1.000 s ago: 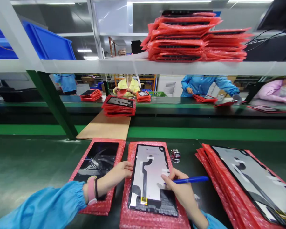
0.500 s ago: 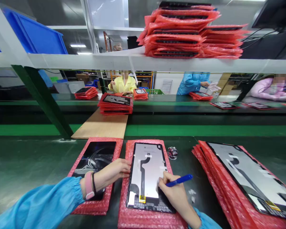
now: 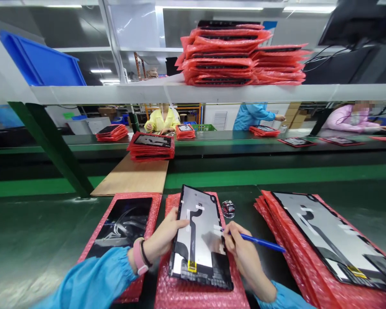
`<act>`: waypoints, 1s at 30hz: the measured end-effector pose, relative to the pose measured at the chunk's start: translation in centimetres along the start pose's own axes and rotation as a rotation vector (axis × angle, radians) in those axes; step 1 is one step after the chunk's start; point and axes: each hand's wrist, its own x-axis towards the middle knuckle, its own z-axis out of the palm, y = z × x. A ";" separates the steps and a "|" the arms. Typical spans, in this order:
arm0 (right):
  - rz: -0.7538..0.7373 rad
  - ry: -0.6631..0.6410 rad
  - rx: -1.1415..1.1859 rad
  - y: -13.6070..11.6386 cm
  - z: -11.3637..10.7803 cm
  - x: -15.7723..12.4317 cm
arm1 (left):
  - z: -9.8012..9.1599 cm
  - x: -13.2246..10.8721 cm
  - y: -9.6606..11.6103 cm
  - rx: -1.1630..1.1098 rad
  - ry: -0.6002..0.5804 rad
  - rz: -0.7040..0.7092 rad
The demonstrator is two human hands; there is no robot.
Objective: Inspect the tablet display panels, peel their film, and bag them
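Note:
A tablet screen panel (image 3: 209, 240), its silvery back facing up, is tilted above a stack of pink bubble-wrap sleeves (image 3: 199, 296). My left hand (image 3: 167, 231) grips its left edge, thumb on the silvery face and fingers underneath. A black flex cable with a yellow end runs down the panel. My right hand (image 3: 241, 249) is closed around a blue pen (image 3: 265, 244), whose tip end is by the small white tabs at the panel's right edge. To the left lies another panel (image 3: 128, 223), dark glossy face up, on pink bubble wrap.
At right, a panel (image 3: 328, 231) rests on fanned red sleeves (image 3: 283, 240). A small clear-and-red object (image 3: 228, 209) sits behind the right hand. Sleeved panels (image 3: 218, 56) are piled on the shelf (image 3: 116, 94). A green post (image 3: 51, 146) stands left. Several people work beyond.
My left hand has lifted and tilted the panel off the sleeves, its thumb now over the face. The right hand has moved up to the panel's right edge, and the pen has swung lower.

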 end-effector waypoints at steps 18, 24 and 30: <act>-0.147 -0.341 0.056 -11.7 2.1 -1.0 | 0.6 -5.6 8.5 -0.118 0.175 0.598; -0.609 -0.064 -0.346 -12.1 2.8 -0.9 | 0.6 -7.0 9.0 -0.148 0.328 0.603; -1.144 -0.137 -0.757 -11.3 3.7 -0.7 | 0.6 -7.4 8.9 -0.132 0.431 0.571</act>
